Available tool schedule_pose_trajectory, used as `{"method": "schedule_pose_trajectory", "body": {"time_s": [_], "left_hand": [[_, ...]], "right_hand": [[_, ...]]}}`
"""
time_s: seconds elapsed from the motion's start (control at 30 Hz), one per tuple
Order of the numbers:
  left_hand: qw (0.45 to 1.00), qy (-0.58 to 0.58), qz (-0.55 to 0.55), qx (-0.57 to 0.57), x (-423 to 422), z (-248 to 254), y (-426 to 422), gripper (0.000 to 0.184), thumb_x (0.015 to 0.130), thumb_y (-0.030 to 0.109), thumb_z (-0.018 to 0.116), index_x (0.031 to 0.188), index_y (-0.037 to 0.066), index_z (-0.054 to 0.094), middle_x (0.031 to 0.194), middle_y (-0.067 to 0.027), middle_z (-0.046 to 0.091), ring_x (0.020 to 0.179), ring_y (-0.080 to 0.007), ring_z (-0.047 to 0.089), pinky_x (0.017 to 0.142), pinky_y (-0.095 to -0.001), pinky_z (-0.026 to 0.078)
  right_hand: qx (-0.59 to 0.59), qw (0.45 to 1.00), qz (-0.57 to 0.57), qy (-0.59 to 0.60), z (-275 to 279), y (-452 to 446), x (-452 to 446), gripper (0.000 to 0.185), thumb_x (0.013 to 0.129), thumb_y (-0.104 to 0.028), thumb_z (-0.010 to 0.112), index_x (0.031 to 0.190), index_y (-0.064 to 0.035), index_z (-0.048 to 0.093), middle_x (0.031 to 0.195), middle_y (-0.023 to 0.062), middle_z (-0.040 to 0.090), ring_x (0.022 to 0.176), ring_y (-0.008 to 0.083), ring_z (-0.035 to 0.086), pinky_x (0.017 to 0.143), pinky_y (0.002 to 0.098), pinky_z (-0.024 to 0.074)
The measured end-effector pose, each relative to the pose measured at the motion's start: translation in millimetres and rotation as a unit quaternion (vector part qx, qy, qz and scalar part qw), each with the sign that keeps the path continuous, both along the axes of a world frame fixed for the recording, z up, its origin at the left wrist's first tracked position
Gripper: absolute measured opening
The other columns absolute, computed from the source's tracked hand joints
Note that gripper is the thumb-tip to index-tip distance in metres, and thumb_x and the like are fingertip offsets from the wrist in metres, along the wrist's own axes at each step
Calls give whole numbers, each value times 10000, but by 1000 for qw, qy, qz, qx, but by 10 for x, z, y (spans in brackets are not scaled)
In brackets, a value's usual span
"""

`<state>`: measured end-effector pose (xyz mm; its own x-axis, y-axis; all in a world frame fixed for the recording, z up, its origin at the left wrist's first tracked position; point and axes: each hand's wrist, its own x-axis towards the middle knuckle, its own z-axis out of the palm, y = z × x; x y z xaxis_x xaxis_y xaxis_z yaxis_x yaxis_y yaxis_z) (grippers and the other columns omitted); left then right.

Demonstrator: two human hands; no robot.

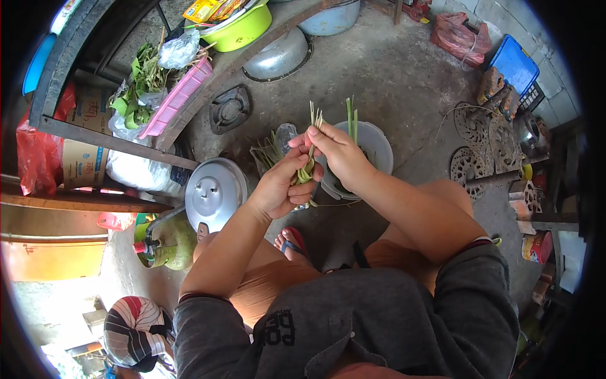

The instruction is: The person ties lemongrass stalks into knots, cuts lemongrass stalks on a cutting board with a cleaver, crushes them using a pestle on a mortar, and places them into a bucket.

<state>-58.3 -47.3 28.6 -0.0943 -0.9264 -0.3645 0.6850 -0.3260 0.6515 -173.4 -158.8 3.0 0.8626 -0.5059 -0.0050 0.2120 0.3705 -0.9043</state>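
Observation:
Between my two hands, in front of my knees, is a bundle of folded, plaited green leaf strips, its pale thin ends pointing up. My left hand wraps its fingers round the lower, plaited part. Higher up, my right hand pinches the narrow ends between thumb and fingers. Right behind my right hand stands a grey plastic bucket, with long green leaf strips sticking out of it. More loose leaf strips lie on the floor left of the bucket, beside a clear plastic bag.
Left of my hands stands a lidded metal pot, near a green gas cylinder. A pink basket and lime basin rest on the shelf. Burner grates lie at right. Another person is at lower left.

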Motion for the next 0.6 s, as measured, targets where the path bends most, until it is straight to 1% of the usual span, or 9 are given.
{"method": "schedule_pose_trajectory", "body": {"time_s": [0.1,0.27,0.33,0.4,0.43,0.47,0.5,0.53,0.6], "left_hand": [[998,-62,-21,7,8,46,0,199,963,265,401,1064,105,461,830,-78,543,421,-22,271,387,-162,214],[994,-96,-41,12,-16,62,13,203,970,291,406,1019,104,468,764,-73,540,415,-31,273,391,-179,242],[994,-107,-33,10,-29,22,29,213,973,302,410,1008,101,472,752,-69,543,417,-36,278,393,-187,253],[983,-177,-6,55,-72,-49,51,265,977,343,420,989,87,488,741,-61,553,439,-55,351,415,-199,305],[983,-174,-8,61,-66,-80,46,265,977,343,420,989,87,488,741,-61,553,439,-55,351,415,-199,305],[972,-232,-9,45,-46,-112,8,277,975,350,437,993,81,497,746,-54,559,475,-65,404,445,-202,347],[957,-288,-10,27,-44,-134,-20,290,973,357,453,998,74,507,750,-47,566,510,-75,457,475,-204,388],[959,-283,-13,32,-60,-146,-28,290,973,357,453,998,74,507,750,-47,566,510,-75,457,475,-204,388],[937,-347,-43,3,-85,-105,-59,292,967,342,480,1025,59,523,758,-33,571,589,-88,529,542,-213,450]], "right_hand": [[25,999,-36,4,68,-6,-24,310,994,-288,422,972,-23,582,978,100,628,780,111,519,728,267,447],[57,996,-63,-6,68,-141,-15,262,984,-265,447,924,-39,565,970,111,630,886,146,551,784,290,447],[63,998,29,1,65,-250,0,221,971,-235,475,956,-36,570,997,117,624,947,183,573,841,310,448],[77,997,21,13,88,-229,18,190,959,-208,494,1013,-40,564,1036,125,614,972,194,580,885,325,444],[114,993,17,-18,122,-201,27,189,957,-207,497,1041,-51,559,1048,121,606,979,195,579,896,330,444],[152,987,10,-49,158,-166,30,193,955,-207,500,1069,-61,554,1061,118,598,986,195,577,907,336,444],[172,984,-16,-36,258,-117,30,181,952,-210,508,1084,-90,540,834,29,572,774,119,557,724,265,460],[177,984,-19,-32,232,-139,15,181,952,-210,508,1084,-90,540,834,29,572,774,119,557,724,265,460],[192,979,41,-53,266,-229,19,160,950,-208,510,1066,-102,540,628,-57,405,544,52,385,506,214,336]]}}
